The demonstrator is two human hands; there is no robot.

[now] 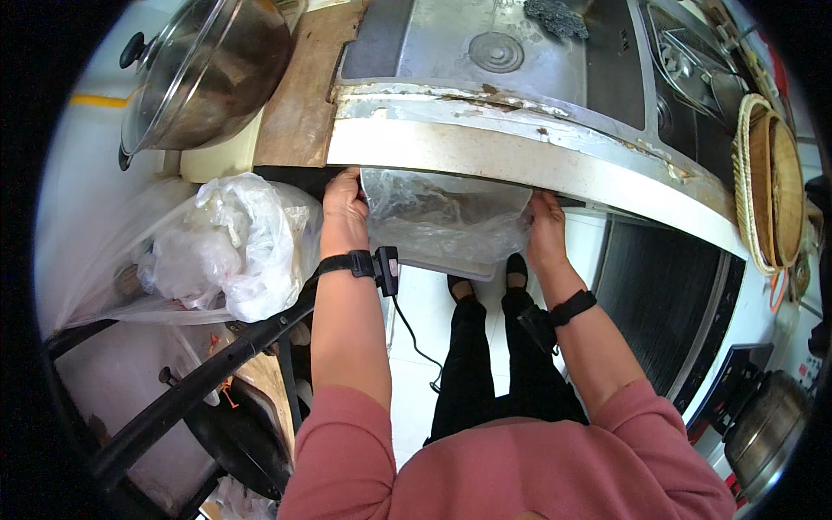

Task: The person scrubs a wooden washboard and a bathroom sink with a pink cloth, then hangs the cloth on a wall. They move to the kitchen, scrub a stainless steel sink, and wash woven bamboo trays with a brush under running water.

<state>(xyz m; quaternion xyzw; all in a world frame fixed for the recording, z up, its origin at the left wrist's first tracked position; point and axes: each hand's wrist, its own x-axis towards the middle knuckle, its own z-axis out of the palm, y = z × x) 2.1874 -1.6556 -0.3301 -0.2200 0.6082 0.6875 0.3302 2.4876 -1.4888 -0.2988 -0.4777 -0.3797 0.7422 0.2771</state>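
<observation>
Below the counter's front edge, a tray-like container (448, 224) lined or covered with clear plastic lies between my two hands, partly hidden under the counter. My left hand (346, 198) grips its left side, the fingertips partly out of sight. On the opposite side my right hand (546, 218) holds the rim near the corner. What is inside the plastic cannot be made out. Each wrist wears a black strap with a small device; a cable hangs from the left one (386, 270).
A steel sink (442, 55) holding a dark scouring pad (556, 18) is set in the worn counter (520, 146). Left are a lidded pot (214, 78), white plastic bags (227, 253) and a black metal rack rail (208, 390). Baskets (770, 185) hang right, above a dark cabinet front (656, 292).
</observation>
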